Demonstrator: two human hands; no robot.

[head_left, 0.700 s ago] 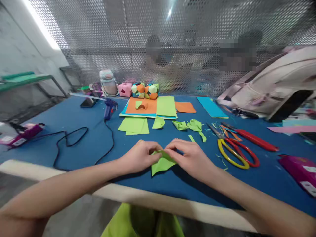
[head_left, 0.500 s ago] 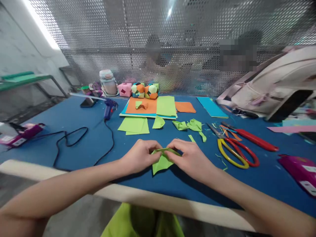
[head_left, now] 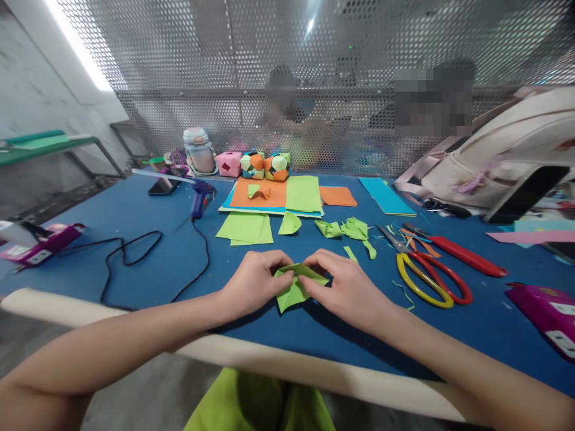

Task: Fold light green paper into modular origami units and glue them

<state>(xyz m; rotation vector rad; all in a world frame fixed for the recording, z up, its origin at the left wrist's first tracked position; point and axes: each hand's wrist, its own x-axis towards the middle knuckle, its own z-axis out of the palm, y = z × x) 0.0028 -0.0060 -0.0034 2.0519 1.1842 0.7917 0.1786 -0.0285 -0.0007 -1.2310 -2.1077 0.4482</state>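
A creased piece of light green paper is held between my two hands, just above the front of the blue table. My left hand pinches its left side, thumb on the near face. On the right side my right hand grips it the same way, and the two thumbs nearly meet in the middle. The fingers behind the paper are partly hidden. Beyond the hands lie flat green sheets, a small folded green piece and crumpled green pieces.
Right of my hands lie scissors with yellow and red handles and a red-handled tool. A blue glue gun and its black cord are at left. Folded paper cubes and a bottle stand behind stacked paper.
Both thumbs have shifted slightly on the green paper, and its lower corner has lifted a little. The hands keep hold of it in nearly the same spot.
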